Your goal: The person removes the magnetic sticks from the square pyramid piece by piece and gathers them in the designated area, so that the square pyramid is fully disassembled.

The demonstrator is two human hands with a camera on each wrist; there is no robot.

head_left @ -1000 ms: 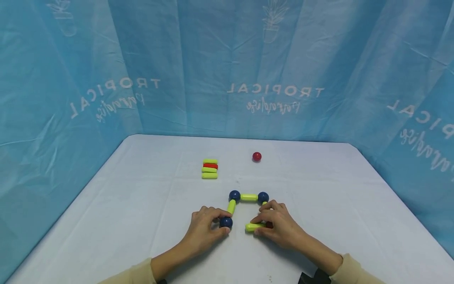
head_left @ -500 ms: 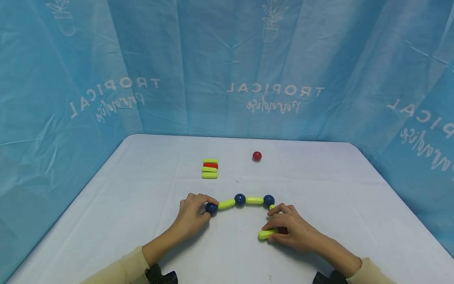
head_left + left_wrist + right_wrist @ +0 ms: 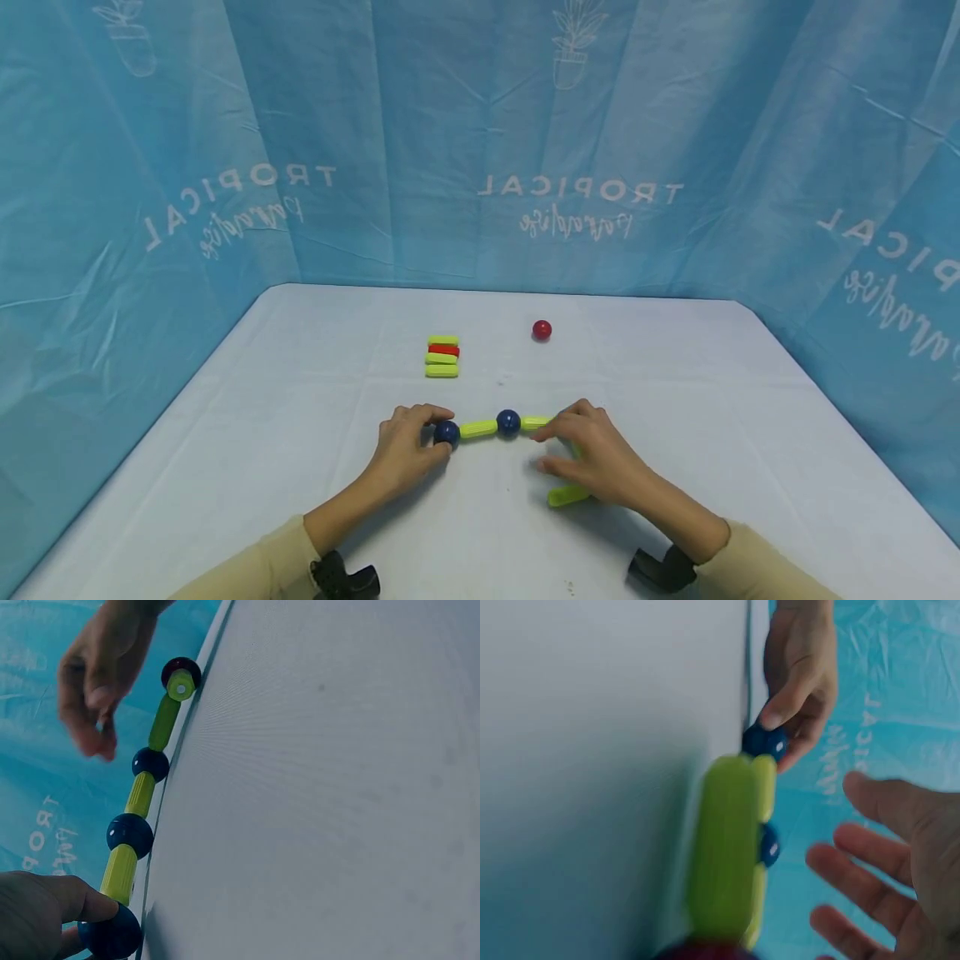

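Pinching the dark blue end ball, the left hand anchors the chain of sticks and balls, whose long axis runs left to right across the bench. The right hand hovers over its right part, fingers spread and holding nothing.

Left hand low on the table surface, fingers curled, thumb and fingertips pinching a small dark blue ball. Right hand palm down, fingers spread and loosely extended, gripping nothing. Both forearms in beige sleeves, angled inward, black wrist mounts showing.
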